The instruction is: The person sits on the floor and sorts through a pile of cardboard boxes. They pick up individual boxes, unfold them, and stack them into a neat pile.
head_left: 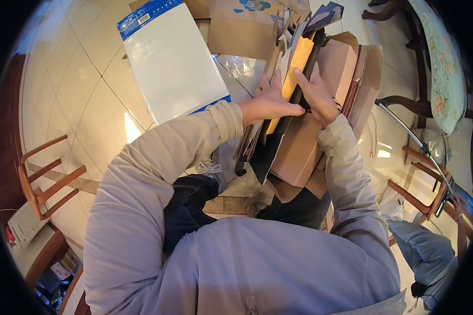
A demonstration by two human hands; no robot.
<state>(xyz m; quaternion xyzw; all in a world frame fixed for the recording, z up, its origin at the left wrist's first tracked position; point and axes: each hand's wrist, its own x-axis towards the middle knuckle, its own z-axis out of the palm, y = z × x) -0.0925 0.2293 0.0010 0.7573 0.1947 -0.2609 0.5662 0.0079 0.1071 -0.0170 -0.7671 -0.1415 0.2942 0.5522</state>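
Note:
A bundle of flat cardboard pieces stands on edge between my legs. In it are a yellow sheet point(300, 54), a black sheet point(269, 151) and several brown pieces. My left hand point(270, 100) grips the bundle from its left side, the thumb reaching across the top edges. On the right side, my right hand point(319, 95) closes on the black sheet's edge, its thumb by the yellow sheet. Under my right wrist a long brown cardboard box point(297, 152) leans against the bundle. The palms hide part of the sheets.
A large white panel with blue edges point(173, 68) lies left of the bundle. Behind stands a printed cardboard box point(236, 37). Wooden stool frames point(52, 178) are at both sides. At the right, another person point(425, 252) holds a metal pole point(404, 126) near a cloth-covered table point(444, 73).

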